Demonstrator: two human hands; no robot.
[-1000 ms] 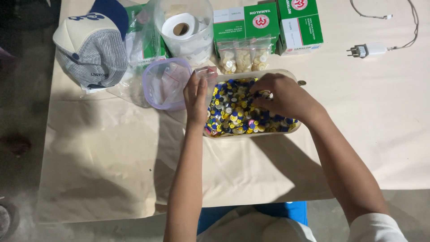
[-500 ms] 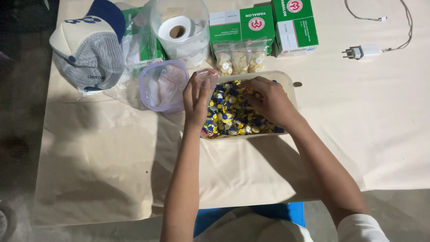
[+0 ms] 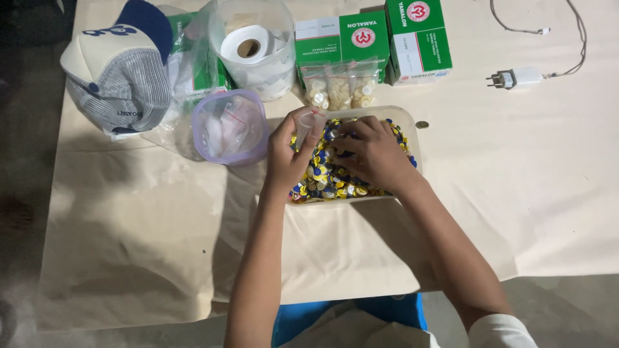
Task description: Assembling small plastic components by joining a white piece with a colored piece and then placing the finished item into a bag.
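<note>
Head view, looking straight down on the tabletop (image 3: 161, 245), which is covered in pale cloth.

Left hand (image 3: 291, 154): grip closed on a small clear bag (image 3: 311, 120), pinched near its mouth and held just above the near-left corner of the tray (image 3: 412, 138). Whether anything is in the bag cannot be told.

Right hand (image 3: 374, 154): palm down, fingers curled into the blue and gold buttons (image 3: 322, 180) that fill the shallow clear tray. Grip looks closed over a few pieces, but the fingertips are hidden, so what it holds cannot be told.

Surroundings: a round lilac-rimmed tub (image 3: 229, 125) of empty bags just left of the tray; three filled packets (image 3: 340, 87) touching the tray's far edge; green boxes (image 3: 380, 38) behind them; a tape roll (image 3: 248, 45) in a clear bag; a cap (image 3: 119, 71) far left; a charger (image 3: 516, 78) well apart at right.

Judgement on technique: keep the bag's mouth open and directly over the tray so stray pieces fall back in; pick small pinches, not handfuls, for a reliable count.
</note>
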